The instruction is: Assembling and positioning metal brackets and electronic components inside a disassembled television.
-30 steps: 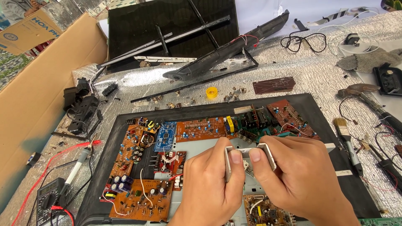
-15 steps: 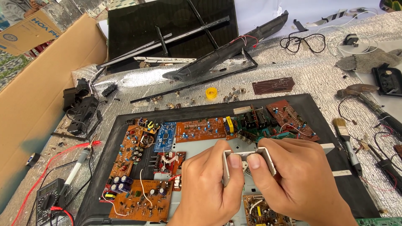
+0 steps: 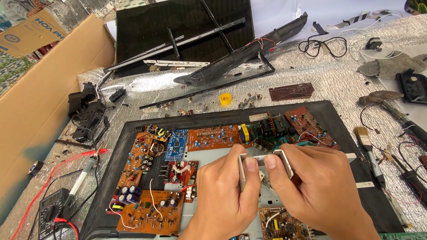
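My left hand (image 3: 222, 195) and my right hand (image 3: 311, 186) meet over a black frame (image 3: 133, 129) filled with circuit boards. Together they grip a small grey U-shaped metal bracket (image 3: 262, 160), thumbs pressed on its top bar, one leg on each side. Orange boards (image 3: 213, 138) with capacitors, a blue board (image 3: 177, 144) and a red board (image 3: 182, 172) lie to the left of my hands. A green and brown board (image 3: 307, 122) lies just beyond them.
A cardboard box (image 3: 40, 102) borders the left. A multimeter (image 3: 51, 213) with red leads sits at lower left. A yellow tape roll (image 3: 225, 98), a brown board (image 3: 291, 92), a brush (image 3: 369, 149), a hammer (image 3: 391, 104) and black plastic panels (image 3: 187, 26) lie on silver foil.
My two hands have pressed closer together on the bracket and shifted slightly; the bracket's bar now sits under both thumbs. Nothing else has moved.
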